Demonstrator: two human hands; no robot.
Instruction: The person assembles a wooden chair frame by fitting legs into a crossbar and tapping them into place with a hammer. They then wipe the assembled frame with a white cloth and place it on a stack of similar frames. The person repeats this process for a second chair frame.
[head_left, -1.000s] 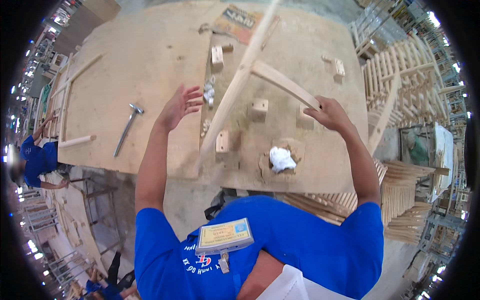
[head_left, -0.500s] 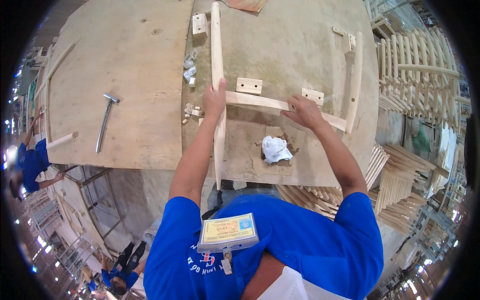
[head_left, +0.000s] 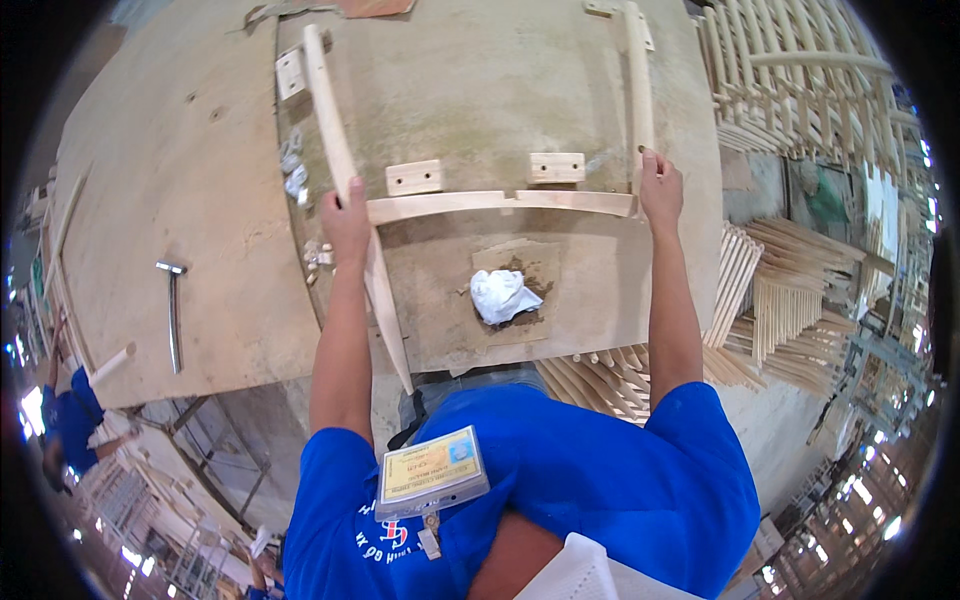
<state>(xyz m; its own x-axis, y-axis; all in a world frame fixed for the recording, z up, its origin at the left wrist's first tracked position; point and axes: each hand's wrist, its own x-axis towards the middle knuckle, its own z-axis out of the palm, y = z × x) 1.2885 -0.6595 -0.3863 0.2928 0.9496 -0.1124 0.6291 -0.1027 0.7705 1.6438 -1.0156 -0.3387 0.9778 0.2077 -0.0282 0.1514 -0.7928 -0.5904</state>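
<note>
My left hand (head_left: pixel 347 226) is wrapped round the left wooden leg (head_left: pixel 333 120), a long pale piece tapering toward me, where a crossrail meets it. That crossrail (head_left: pixel 440 204) is slightly curved, with a small notch near its middle, and spans to the right wooden leg (head_left: pixel 640 80). My right hand (head_left: pixel 661 190) is closed on the lower part of this right leg, beside the rail's right end; the fingers partly hide the joint. Two drilled wooden blocks (head_left: pixel 414 178) (head_left: pixel 557 168) sit just beyond the rail.
A crumpled white cloth (head_left: pixel 500 296) lies on a stained board patch near me. A hammer (head_left: pixel 172 315) rests on the table's left. Small wood bits (head_left: pixel 318 255) lie beside the left leg. Stacked wooden frames (head_left: pixel 800 90) and slats (head_left: pixel 790 300) stand right. Another person (head_left: pixel 75 420) is far left.
My right hand has left the crossrail and moved right to the right leg. My left hand stays on the left leg, which now slants more. The whole view has shifted.
</note>
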